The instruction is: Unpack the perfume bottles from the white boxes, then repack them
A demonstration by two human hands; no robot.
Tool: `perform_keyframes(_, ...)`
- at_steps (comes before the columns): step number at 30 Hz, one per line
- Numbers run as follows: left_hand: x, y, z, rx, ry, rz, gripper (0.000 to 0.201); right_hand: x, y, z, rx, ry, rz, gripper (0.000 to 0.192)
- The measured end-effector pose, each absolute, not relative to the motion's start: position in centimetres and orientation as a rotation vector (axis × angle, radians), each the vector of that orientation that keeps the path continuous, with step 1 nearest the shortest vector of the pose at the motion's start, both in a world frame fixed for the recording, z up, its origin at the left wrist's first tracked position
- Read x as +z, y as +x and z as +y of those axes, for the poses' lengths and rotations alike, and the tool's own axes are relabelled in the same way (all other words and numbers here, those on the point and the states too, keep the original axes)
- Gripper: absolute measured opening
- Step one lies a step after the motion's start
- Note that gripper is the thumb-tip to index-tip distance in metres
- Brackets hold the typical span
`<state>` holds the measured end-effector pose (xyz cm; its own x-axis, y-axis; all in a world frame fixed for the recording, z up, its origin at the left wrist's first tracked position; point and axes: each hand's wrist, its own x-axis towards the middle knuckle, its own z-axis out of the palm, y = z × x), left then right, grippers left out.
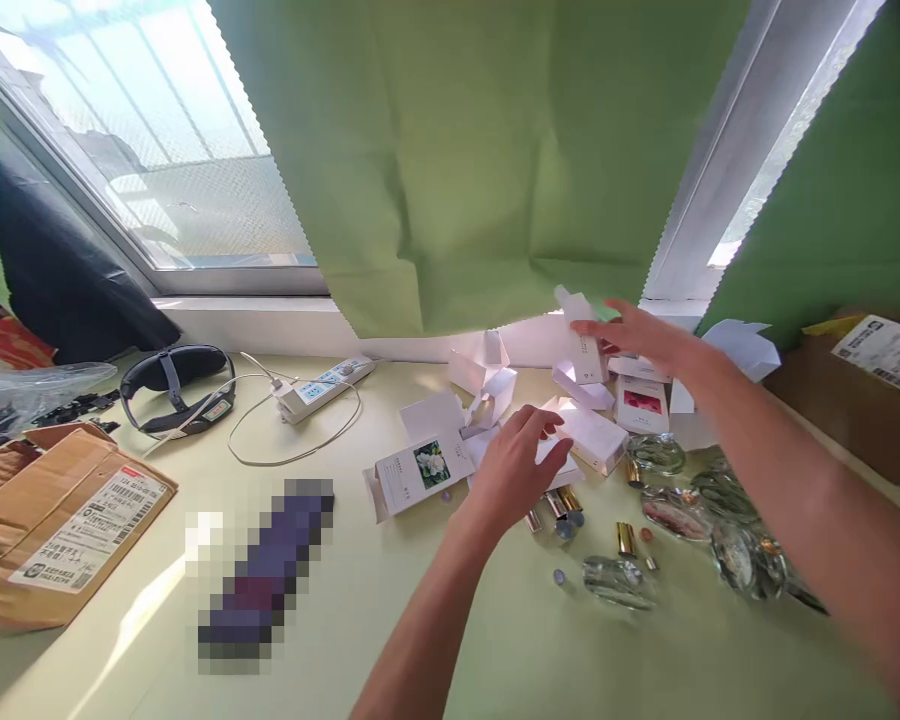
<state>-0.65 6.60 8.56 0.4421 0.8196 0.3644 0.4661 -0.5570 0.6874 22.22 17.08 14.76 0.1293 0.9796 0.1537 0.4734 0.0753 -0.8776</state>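
My right hand (634,335) reaches to the back of the table, its fingers around the side of a tall white box (589,352) that stands tilted near the wall. My left hand (521,460) hovers over the pile of white boxes, fingers bent and apart from the thumb, with nothing visible in it. Left of it lies a white carton with a flower picture (432,464). Under and beside its fingers is another white box (591,434). Behind my right wrist is a box with a pink picture (641,402). Gold caps (625,540) and a clear glass bottle (619,582) lie in front.
Several more glass bottles (675,512) lie beneath my right forearm. A power strip (326,388) with a white cable, a black headset (178,390) and a brown parcel (67,520) are on the left. A pixelated dark object (270,575) lies in front. Another carton (855,400) stands right.
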Motion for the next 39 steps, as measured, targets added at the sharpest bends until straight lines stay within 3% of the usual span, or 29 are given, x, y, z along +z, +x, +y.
perform_keyframes(4,8.3,0.9,6.1,1.180,1.912,1.020,0.028,12.5,22.3,9.0,1.067,-1.269,-1.436,0.050)
perform_keyframes(7,8.3,1.3,5.8,1.034,1.726,0.905,0.039,10.0,22.1,5.2,1.323,-0.921,-1.044,0.034)
perform_keyframes(11,8.5,1.6,5.2,0.807,1.398,0.776,0.047,8.2,22.4,3.4,1.420,-0.794,-0.817,0.035)
perform_keyframes(20,8.2,2.8,4.8,0.839,0.896,0.555,0.033,6.2,23.0,4.3,1.378,-0.772,-0.856,0.056)
perform_keyframes(26,7.5,2.8,5.5,0.999,1.131,0.733,0.044,7.2,21.1,5.1,1.320,-0.751,-0.798,0.039)
perform_keyframes(39,7.2,2.8,5.6,1.111,1.228,0.652,0.044,8.6,20.4,4.4,1.350,-0.770,-0.830,0.050)
